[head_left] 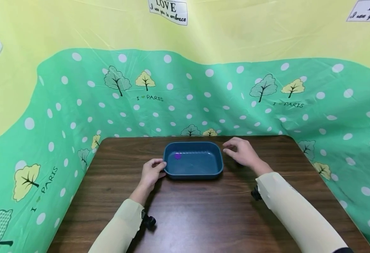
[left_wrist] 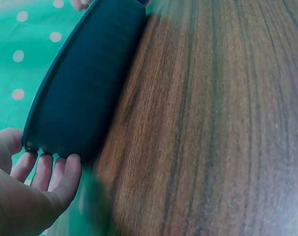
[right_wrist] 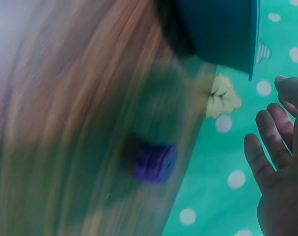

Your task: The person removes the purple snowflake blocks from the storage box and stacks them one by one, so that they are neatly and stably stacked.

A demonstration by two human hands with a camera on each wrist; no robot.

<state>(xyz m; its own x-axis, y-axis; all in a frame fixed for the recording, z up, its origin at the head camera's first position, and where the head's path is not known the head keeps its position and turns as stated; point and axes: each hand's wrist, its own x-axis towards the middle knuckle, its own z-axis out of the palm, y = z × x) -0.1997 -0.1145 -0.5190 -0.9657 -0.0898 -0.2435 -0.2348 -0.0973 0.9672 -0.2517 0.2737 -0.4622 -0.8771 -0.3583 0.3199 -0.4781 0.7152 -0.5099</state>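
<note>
A dark blue rectangular tray [head_left: 191, 175] stands near the far edge of the table. One small purple piece [head_left: 178, 156] lies inside it, toward the left. My left hand [head_left: 151, 173] grips the tray's left end, thumb at the rim and fingers against the outer wall, as the left wrist view also shows with the tray's side [left_wrist: 85, 83]. Just past the tray's right end, my right hand [head_left: 242, 153] hovers with fingers loosely bent, holding nothing. In the right wrist view a blurred purple grooved cylinder [right_wrist: 156, 163] sits on the table, apart from the right hand's fingers [right_wrist: 272, 135]; the head view hides it.
The brown wooden table [head_left: 197, 218] carries the tray. A green and yellow printed cloth [head_left: 188, 80] hangs behind and along the sides, close to the table's far edge. Each wrist bears a small black camera, such as the left one [head_left: 149, 221].
</note>
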